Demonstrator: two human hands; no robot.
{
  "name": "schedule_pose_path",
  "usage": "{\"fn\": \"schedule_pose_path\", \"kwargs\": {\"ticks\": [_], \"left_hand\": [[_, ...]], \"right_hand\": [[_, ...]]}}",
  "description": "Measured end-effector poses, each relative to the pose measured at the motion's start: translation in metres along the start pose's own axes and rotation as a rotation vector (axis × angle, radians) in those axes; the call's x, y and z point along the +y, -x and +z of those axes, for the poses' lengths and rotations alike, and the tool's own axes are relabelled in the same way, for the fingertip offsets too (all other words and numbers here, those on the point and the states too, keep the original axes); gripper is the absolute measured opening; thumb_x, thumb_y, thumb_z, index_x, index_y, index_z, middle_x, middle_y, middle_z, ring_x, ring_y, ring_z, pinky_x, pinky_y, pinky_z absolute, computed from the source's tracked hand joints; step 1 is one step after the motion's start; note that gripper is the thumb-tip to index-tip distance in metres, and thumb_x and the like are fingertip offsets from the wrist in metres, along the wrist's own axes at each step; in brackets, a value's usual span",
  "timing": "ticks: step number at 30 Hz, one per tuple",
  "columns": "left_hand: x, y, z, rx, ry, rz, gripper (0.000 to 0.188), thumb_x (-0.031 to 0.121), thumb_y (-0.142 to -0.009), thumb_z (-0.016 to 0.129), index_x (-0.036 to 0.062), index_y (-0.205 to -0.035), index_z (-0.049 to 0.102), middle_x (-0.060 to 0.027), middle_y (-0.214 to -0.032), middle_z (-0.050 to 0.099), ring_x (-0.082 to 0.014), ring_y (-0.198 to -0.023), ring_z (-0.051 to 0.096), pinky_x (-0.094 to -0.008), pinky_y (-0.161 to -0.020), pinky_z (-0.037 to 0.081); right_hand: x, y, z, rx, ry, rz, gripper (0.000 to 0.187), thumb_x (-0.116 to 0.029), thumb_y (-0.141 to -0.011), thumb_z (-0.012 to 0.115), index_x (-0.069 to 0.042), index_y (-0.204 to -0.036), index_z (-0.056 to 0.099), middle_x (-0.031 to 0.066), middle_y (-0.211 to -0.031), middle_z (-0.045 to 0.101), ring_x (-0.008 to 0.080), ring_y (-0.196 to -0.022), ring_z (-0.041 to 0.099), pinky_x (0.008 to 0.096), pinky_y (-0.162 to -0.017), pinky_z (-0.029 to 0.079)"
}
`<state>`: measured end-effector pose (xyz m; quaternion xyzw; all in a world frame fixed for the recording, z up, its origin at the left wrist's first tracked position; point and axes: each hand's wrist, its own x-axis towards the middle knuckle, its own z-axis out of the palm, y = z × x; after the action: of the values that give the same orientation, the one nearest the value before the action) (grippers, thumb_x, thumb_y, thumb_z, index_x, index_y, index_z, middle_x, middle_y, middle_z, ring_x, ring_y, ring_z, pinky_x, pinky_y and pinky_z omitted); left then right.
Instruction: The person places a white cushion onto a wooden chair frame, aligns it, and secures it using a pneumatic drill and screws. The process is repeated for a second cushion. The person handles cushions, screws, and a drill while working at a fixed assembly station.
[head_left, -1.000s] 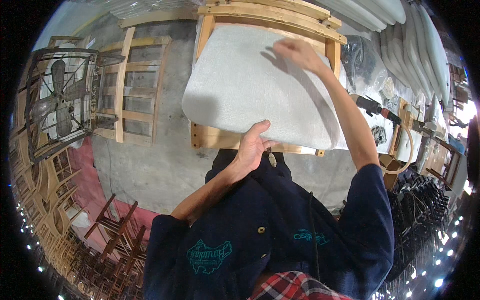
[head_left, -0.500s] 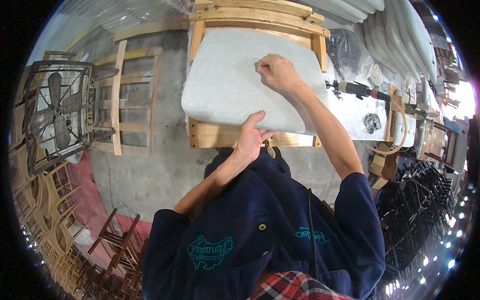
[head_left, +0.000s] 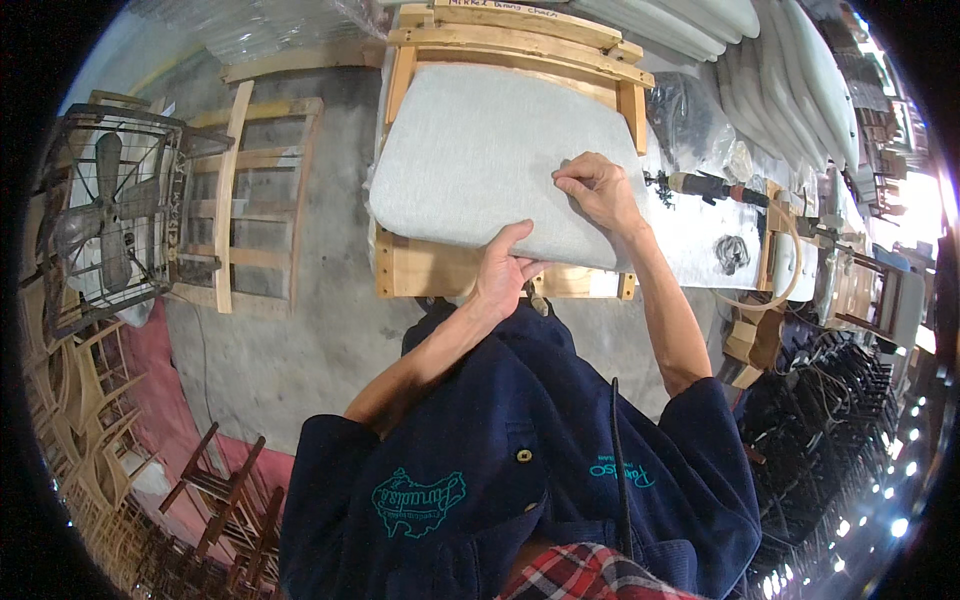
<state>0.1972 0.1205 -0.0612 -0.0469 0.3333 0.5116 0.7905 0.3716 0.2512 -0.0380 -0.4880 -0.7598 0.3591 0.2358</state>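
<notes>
1. Moved in the last half second: the right hand slid down from the upper middle of the grey seat cushion toward its right near corner, while the left hand kept its grip on the near edge.
2. Left first: the left hand was clamped on the cushion's front edge, fingers curled over the top of the fabric and thumb tucked beneath, right at the middle of that edge.
3. That cushion lay flat on the wooden chair frame, covering most of it, directly ahead of both hands.
4. Handling call: it looked light and padded, a soft woven cover over a firmer core, likely to flex if lifted by one corner; the near edge and the right corner seemed the sound places to hold.
5. Over to the right: the right hand sat on top near the right edge, fingers bunched together, apparently pinching or pressing the fabric; whether it truly gripped, I could not tell.
</notes>
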Motion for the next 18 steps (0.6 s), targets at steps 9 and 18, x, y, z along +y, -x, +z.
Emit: {"fn": "schedule_pose_path", "kwargs": {"ticks": [9,18], "left_hand": [[0.001,-0.005,-0.006,-0.002,-0.005,-0.036,0.048,0.032,-0.093,0.068,0.0036,-0.129,0.054,-0.0135,-0.127,0.064,-0.0280,-0.118,0.063,-0.0468,-0.107,0.048],[-0.001,-0.002,-0.005,-0.030,-0.023,-0.034,0.060,0.032,-0.093,0.069,0.0006,-0.139,0.045,-0.0161,-0.139,0.055,-0.0324,-0.129,0.055,-0.0514,-0.111,0.044]], "right_hand": [[-0.019,0.018,-0.005,0.032,0.079,-0.038,0.014,-0.012,-0.100,0.061,0.001,-0.095,0.063,0.0055,-0.087,0.063,0.0159,-0.081,0.058,0.0339,-0.072,0.048],[-0.006,0.215,-0.041,-0.266,0.072,0.647,0.027,-0.026,-0.100,0.068,0.001,-0.099,0.070,0.0082,-0.097,0.066,0.0142,-0.094,0.063,0.0325,-0.081,0.052]]}}
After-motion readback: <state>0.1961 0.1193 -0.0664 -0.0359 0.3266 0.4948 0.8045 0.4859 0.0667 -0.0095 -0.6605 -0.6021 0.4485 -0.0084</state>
